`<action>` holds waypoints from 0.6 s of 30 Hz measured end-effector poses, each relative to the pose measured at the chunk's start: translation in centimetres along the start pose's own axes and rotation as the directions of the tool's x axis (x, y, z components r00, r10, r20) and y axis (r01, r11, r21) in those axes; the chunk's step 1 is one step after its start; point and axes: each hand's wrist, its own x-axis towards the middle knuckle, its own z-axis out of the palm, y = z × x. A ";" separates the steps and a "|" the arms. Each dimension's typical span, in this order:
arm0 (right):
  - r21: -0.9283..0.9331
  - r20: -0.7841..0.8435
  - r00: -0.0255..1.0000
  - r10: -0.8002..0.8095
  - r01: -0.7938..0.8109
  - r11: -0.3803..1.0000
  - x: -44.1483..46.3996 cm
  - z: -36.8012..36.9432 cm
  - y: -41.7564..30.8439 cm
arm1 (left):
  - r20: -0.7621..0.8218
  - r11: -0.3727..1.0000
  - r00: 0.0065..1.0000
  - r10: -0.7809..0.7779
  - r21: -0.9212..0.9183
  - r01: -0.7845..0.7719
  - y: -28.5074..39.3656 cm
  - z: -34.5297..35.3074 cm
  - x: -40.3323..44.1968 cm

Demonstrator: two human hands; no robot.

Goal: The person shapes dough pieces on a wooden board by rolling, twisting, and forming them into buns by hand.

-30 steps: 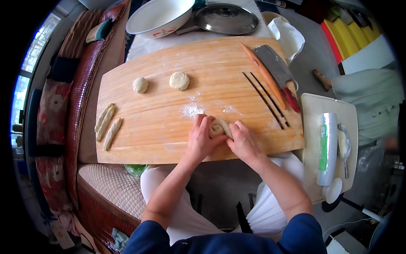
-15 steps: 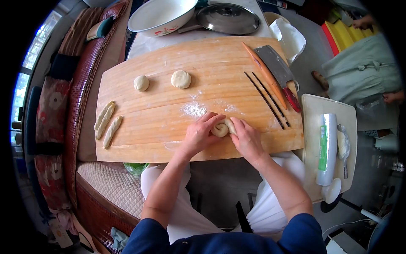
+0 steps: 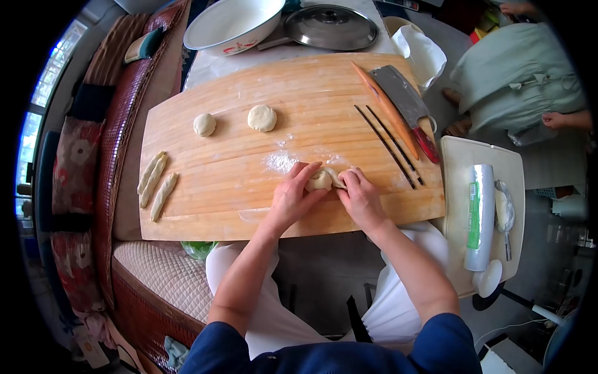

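Near the front edge of the wooden board [image 3: 299, 81], a coiled piece of dough [image 3: 321, 181] is held between both hands. My left hand [image 3: 294, 194] wraps its left side, thumb in front. My right hand [image 3: 359, 198] pinches the dough's right end. Loose flour [image 3: 280, 162] lies just beyond my left hand. Two round dough pieces, a smaller one [image 3: 204, 124] and a larger one [image 3: 262, 118], sit farther back. Several dough strips [image 3: 164, 197] lie at the board's left edge.
On the board's right lie black chopsticks [image 3: 389, 144], a wooden rolling pin [image 3: 386, 109] and a cleaver [image 3: 405, 103]. Behind are a white basin [image 3: 233, 25] and a metal lid [image 3: 331, 28]. A side tray [image 3: 458, 274] holds a film roll [image 3: 478, 218]. Another person [image 3: 517, 81] stands at right.
The coil has been turned and drawn in between my fingers, both hands staying near the same spot. The other person has come further into view at the right, nearer the board.
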 end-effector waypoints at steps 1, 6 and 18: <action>-0.011 -0.010 1.000 -0.009 0.009 1.000 0.1 0.1 0.0 | -0.002 1.000 1.000 0.006 0.003 -0.006 0.1 0.0 0.1; -0.084 -0.046 0.999 -0.005 0.001 0.996 -0.4 0.6 0.5 | -0.072 0.999 0.997 -0.002 0.040 0.005 0.6 0.7 0.1; -0.005 -0.051 0.997 -0.066 0.065 0.998 -1.3 0.0 -1.3 | -0.092 0.903 0.990 0.109 0.425 -0.060 1.1 3.3 -1.2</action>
